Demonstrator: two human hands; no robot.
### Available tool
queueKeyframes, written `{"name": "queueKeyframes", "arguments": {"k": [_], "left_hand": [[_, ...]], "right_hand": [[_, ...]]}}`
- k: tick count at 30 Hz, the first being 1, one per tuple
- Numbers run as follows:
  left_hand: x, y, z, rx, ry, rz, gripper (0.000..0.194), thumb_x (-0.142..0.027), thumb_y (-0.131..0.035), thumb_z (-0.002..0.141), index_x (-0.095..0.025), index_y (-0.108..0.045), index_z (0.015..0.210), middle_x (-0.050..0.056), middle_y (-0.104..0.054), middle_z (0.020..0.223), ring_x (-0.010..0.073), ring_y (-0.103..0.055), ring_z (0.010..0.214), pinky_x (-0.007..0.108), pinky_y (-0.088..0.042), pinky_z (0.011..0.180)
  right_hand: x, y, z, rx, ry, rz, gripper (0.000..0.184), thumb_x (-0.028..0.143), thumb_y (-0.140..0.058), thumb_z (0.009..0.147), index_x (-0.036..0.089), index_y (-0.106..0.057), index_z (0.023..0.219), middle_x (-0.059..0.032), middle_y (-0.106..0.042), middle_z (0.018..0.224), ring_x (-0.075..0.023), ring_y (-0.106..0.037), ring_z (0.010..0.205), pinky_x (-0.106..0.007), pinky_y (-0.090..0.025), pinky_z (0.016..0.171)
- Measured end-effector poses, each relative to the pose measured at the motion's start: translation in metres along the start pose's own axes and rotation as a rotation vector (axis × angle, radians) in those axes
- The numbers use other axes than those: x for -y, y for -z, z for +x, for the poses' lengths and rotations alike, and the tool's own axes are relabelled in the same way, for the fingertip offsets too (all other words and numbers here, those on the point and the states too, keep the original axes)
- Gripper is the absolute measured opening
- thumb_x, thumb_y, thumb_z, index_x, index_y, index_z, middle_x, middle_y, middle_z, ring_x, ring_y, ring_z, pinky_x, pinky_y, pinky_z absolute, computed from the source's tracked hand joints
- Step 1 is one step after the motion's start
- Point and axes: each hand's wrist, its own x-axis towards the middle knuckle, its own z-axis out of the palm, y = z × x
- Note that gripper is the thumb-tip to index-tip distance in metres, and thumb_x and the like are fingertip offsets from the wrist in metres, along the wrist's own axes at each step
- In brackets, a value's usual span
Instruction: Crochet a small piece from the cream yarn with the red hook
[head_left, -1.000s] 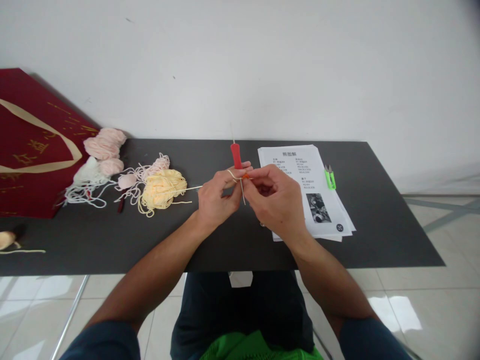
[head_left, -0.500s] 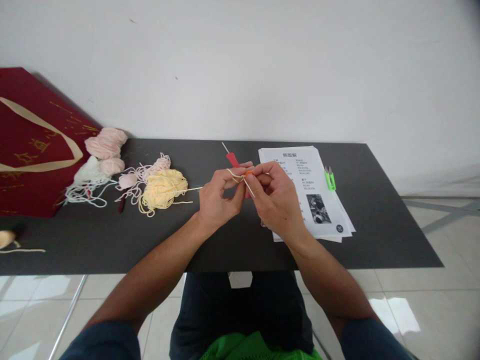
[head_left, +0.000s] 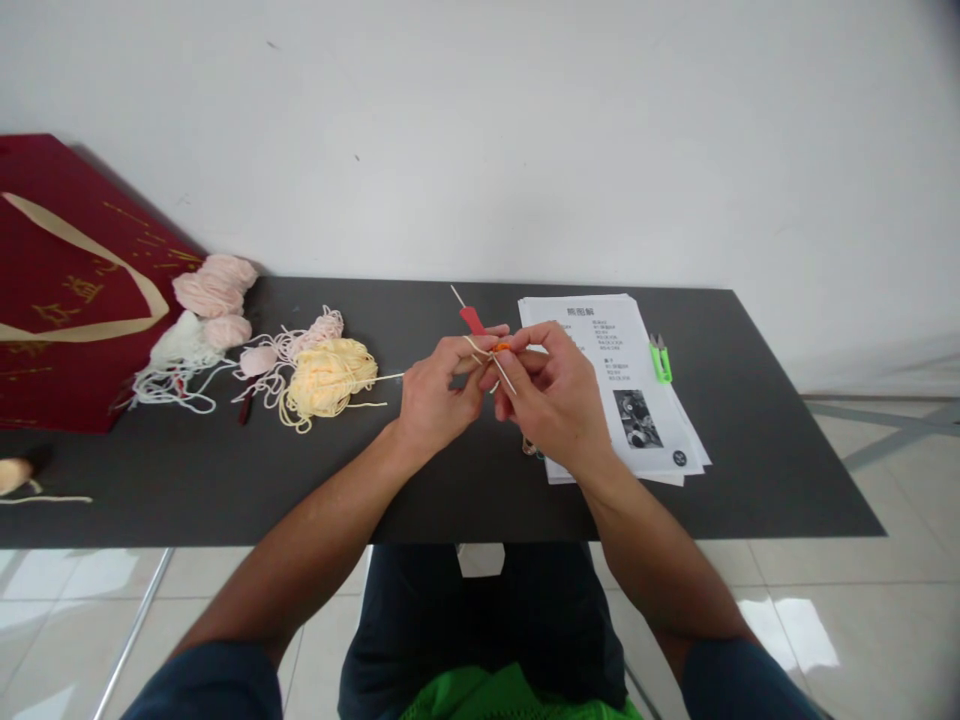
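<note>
- The dark table [head_left: 757, 450] lies under the printed sheets [head_left: 577, 400], which serve as landmark here.
- The red gift bag [head_left: 67, 260] stands well to the left of the sheets, as in the earlier views.
- The right hand [head_left: 559, 400] is over the sheets' left edge, its thumb and forefinger pinched narrowly at the orange piece.
- The left hand [head_left: 441, 395] is just left of the sheets, fingers closed on the pale strand [head_left: 390, 377], which passes over its forefinger.
- The yellow yarn ball [head_left: 330, 378] sits left of the sheets; most of its yarn looks wound up, so little seems used. Pink yarn [head_left: 214, 287] lies farther left; both rest where they were.
- The green snips [head_left: 661, 360] lie at the sheets' right edge, untouched.
- The red-handled tool [head_left: 472, 320] is left of the sheets, between the hands. It leans left, whereas a second ago it was nearly upright; which hand bears it, I cannot tell.
- The orange piece [head_left: 502, 346] is just left of the sheets, at the fingertips. Only a small bit of looped yarn shows there, which suggests an early stage; the fingers hide how much is formed.
- Small rings [head_left: 529, 447] by the sheets' lower left show more clearly now, below the right hand.
</note>
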Motion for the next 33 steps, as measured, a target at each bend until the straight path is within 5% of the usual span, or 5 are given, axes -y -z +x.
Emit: {"name": "queueKeyframes", "arguments": {"k": [7, 12, 18, 26, 33], "left_hand": [[-0.002, 0.003, 0.010, 0.032, -0.138, 0.135, 0.028, -0.007, -0.068, 0.088, -0.025, -0.072, 0.109, 0.001, -0.083, 0.111, 0.0130, -0.081, 0.090, 0.019, -0.061, 0.078], [-0.002, 0.003, 0.014, 0.072, -0.155, 0.138, 0.020, -0.011, -0.066, 0.090, -0.023, -0.073, 0.103, 0.002, -0.083, 0.111, 0.0150, -0.081, 0.091, 0.022, -0.063, 0.081], [-0.001, 0.000, 0.012, 0.041, -0.100, 0.079, 0.025, -0.011, -0.069, 0.087, -0.022, -0.070, 0.109, 0.004, -0.083, 0.112, 0.0151, -0.082, 0.090, 0.022, -0.063, 0.083], [0.002, 0.002, 0.012, 0.034, -0.024, 0.034, 0.020, -0.019, -0.071, 0.091, -0.022, -0.071, 0.111, 0.006, -0.082, 0.115, 0.0166, -0.081, 0.095, 0.025, -0.063, 0.088], [0.001, 0.006, 0.017, 0.074, -0.010, 0.018, 0.014, -0.027, -0.070, 0.095, -0.021, -0.074, 0.107, 0.005, -0.083, 0.111, 0.0135, -0.081, 0.088, 0.022, -0.062, 0.083]], "right_hand": [[0.007, 0.015, 0.006, 0.058, -0.106, -0.108, 0.029, 0.050, -0.067, 0.094, 0.023, -0.057, 0.093, 0.0039, -0.072, 0.065, -0.0084, -0.057, 0.041, -0.021, -0.037, 0.040], [0.004, 0.021, 0.012, -0.015, 0.021, -0.213, 0.020, 0.037, -0.075, 0.088, 0.020, -0.068, 0.082, 0.0033, -0.066, 0.062, -0.0085, -0.055, 0.054, -0.021, -0.039, 0.049], [-0.004, 0.016, 0.017, -0.028, -0.071, 0.056, 0.023, 0.041, -0.078, 0.085, 0.020, -0.069, 0.083, 0.0047, -0.063, 0.058, -0.0079, -0.052, 0.047, -0.020, -0.036, 0.039], [0.000, 0.014, 0.018, -0.057, -0.201, 0.305, 0.028, 0.036, -0.087, 0.074, 0.018, -0.066, 0.080, -0.0002, -0.075, 0.072, -0.0140, -0.071, 0.058, -0.019, -0.046, 0.038], [-0.003, 0.016, 0.018, -0.071, -0.204, 0.237, 0.028, 0.037, -0.086, 0.076, 0.016, -0.068, 0.074, 0.0010, -0.070, 0.061, -0.0064, -0.057, 0.044, -0.016, -0.034, 0.035]]}}
